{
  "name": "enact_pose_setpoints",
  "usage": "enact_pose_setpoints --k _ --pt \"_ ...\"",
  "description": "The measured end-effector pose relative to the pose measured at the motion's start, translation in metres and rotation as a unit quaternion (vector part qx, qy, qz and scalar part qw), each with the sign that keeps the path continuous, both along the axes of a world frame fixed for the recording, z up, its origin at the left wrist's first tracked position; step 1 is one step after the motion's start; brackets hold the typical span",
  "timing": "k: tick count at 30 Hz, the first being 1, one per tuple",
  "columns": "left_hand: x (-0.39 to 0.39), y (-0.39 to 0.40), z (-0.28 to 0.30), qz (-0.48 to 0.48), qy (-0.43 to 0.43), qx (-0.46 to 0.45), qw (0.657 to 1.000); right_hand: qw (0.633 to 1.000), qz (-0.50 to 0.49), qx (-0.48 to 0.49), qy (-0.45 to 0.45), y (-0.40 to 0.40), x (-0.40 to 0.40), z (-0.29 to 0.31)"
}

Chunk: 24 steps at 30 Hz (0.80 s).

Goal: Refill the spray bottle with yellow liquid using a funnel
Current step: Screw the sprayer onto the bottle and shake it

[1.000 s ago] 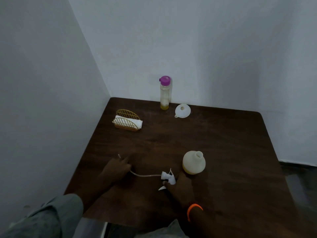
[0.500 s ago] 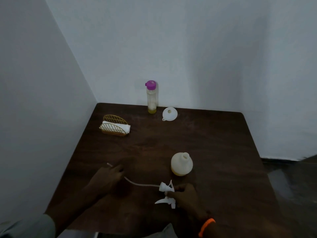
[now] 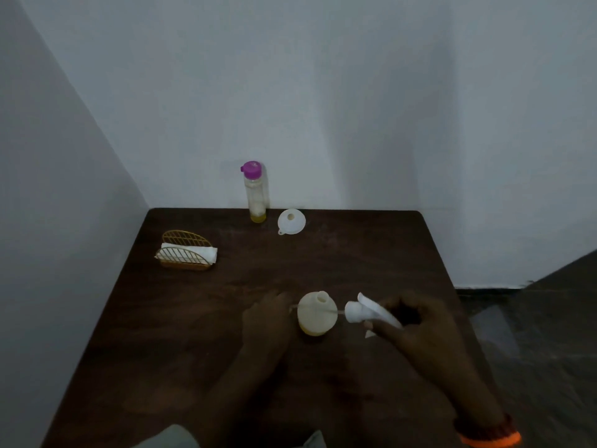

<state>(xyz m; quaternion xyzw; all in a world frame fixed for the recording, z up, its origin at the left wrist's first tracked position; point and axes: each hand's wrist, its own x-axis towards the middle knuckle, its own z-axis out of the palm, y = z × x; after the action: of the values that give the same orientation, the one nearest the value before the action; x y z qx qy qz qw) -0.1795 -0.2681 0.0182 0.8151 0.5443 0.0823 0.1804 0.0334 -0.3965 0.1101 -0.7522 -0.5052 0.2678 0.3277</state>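
Observation:
The cream spray bottle (image 3: pixel 315 315) stands uncapped in the middle of the dark wooden table (image 3: pixel 371 253), with a little yellow liquid at its bottom. My right hand (image 3: pixel 410 324) grips the white spray head (image 3: pixel 361 310) just right of the bottle, above the table. Its thin dip tube (image 3: pixel 295 307) runs left across the bottle. My left hand (image 3: pixel 266 318) pinches the tube's end just left of the bottle. A white funnel (image 3: pixel 291 221) lies at the back. Beside it stands a clear bottle with a purple cap (image 3: pixel 255 192), yellow liquid at its base.
A gold wire napkin holder (image 3: pixel 185 252) with white napkins sits at the back left. Grey walls close in the table on the left and behind. The table's right edge drops to a dark floor (image 3: pixel 549 318).
Both hands lifted the spray head and tube off the table and carried them right and away, across the bottle. The camera view shifted as well.

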Motion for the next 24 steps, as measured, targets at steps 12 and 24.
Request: enact_pose_setpoints --k 12,24 --pt "0.047 0.051 0.041 -0.012 -0.233 -0.034 0.972 0.964 0.053 0.206 -0.162 0.002 0.037 0.047" --pt "0.058 0.058 0.041 -0.029 -0.229 0.004 0.973 0.965 0.043 0.197 -0.17 -0.009 0.047 0.034"
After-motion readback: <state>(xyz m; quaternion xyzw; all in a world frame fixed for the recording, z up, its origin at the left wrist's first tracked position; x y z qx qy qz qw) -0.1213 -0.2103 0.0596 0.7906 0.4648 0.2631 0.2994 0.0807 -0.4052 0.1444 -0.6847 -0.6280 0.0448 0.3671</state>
